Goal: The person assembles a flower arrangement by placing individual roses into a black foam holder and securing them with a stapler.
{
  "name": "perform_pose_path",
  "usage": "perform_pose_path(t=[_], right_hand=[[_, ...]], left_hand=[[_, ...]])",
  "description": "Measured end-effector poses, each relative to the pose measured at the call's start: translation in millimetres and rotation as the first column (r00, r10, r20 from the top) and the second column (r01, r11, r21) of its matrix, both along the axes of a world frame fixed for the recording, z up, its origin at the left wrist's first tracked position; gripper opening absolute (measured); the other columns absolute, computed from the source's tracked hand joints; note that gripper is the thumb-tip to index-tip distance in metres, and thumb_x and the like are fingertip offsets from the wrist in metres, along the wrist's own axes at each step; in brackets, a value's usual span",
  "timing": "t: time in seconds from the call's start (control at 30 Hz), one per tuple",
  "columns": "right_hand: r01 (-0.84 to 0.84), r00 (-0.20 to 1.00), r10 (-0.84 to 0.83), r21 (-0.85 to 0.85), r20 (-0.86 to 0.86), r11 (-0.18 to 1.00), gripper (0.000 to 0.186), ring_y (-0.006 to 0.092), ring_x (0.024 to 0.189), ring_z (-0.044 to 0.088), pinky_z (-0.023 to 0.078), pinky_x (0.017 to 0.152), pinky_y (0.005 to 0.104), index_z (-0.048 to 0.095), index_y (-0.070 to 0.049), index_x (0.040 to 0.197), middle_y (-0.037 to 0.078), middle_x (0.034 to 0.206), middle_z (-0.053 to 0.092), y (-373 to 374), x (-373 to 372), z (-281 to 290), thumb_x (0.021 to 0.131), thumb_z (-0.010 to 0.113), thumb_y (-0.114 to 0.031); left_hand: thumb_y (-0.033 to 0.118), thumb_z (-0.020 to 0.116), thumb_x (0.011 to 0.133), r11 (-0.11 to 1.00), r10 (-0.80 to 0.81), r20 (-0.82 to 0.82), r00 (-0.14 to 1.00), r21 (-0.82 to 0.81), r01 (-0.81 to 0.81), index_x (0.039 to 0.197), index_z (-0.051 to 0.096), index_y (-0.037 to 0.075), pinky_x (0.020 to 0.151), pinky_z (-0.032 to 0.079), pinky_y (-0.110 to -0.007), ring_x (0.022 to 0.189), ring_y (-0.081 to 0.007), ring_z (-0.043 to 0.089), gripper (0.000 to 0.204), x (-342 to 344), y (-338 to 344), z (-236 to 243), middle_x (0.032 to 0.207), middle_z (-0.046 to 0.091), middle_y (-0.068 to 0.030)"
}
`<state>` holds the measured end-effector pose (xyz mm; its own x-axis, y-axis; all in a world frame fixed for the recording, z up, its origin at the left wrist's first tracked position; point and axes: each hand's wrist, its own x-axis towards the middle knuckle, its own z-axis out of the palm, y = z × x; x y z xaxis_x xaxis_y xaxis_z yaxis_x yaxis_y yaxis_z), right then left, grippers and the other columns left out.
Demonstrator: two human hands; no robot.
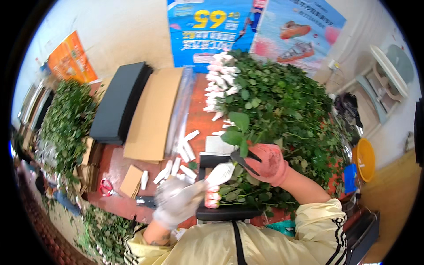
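My right hand, in a pink glove with dark fingertips, is closed round a rose stem whose green leaves stick up above the fingers. A white mesh sleeve covers the bloom, which points left. At the sleeve's open end is my left hand, in a whitish glove; it is blurred by motion but its fingers seem to pinch the sleeve. Just below lie several pink roses in a black-edged holder. Loose white sleeves are scattered on the red table left of the holder.
A big heap of leafy rose stems fills the right side, its sleeved blooms facing left. Brown cardboard sheets and a black stack lie left. Red-handled scissors are near the left edge; an orange basin stands right.
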<state>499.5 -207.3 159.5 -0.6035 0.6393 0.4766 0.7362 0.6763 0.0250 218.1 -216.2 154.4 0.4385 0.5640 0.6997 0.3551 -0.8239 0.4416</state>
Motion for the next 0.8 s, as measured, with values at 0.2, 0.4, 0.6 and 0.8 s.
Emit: perform_pose_path(t=[0.2,0.4,0.6,0.8], right_hand=[[0.145,0.984,-0.123,0.186,-0.129,0.972,0.04,0.0276,0.076,0.059,0.05,0.061,0.0374,0.061,-0.011,0.097,0.009,0.096,0.057,-19.6,12.9,5.0,0.059,0.072,-0.017],[0.106,0.99,-0.098,0.079,-0.099,0.991,0.041,0.0266,0.076,0.06,0.05,0.061,0.0365,0.061,-0.011,0.098,0.01,0.095,0.059,-23.1,0.8,-11.8,0.058,0.071,-0.015],[0.321,0.938,-0.275,0.226,-0.212,0.92,0.042,0.0302,0.084,0.058,0.048,0.069,0.0408,0.059,-0.008,0.097,0.012,0.102,0.056,-26.6,25.6,-16.4,0.058,0.074,-0.013],[0.273,0.937,-0.18,0.308,-0.299,0.911,0.054,0.035,0.093,0.054,0.043,0.079,0.0442,0.057,-0.007,0.105,0.015,0.109,0.052,-46.4,14.7,-29.3,0.056,0.077,-0.016]], left_hand=[[0.03,0.078,0.066,0.965,0.097,0.106,0.99,-0.254,-0.067,0.105,0.061,-0.004,0.049,0.044,-0.032,0.054,-0.0175,0.054,0.054,-21.2,-7.4,2.1,0.061,0.055,-0.0081],[0.005,0.069,0.07,0.955,-0.143,0.115,0.983,-0.245,0.167,0.094,0.064,0.002,0.049,0.043,-0.035,0.055,-0.0242,0.055,0.025,26.4,1.4,9.9,0.068,0.058,-0.0095],[0.002,0.064,0.075,0.962,0.067,0.493,0.868,-0.262,0.075,0.091,0.061,-0.001,0.055,0.045,-0.03,0.059,-0.0172,0.056,0.016,-29.8,-21.8,-14.0,0.072,0.058,-0.0056],[0.024,0.067,0.07,0.86,0.229,-0.043,0.973,-0.459,-0.223,0.127,0.044,-0.003,0.105,0.03,-0.041,0.125,-0.0304,0.038,0.067,-43.5,14.5,-82.2,0.132,0.041,-0.0182]])
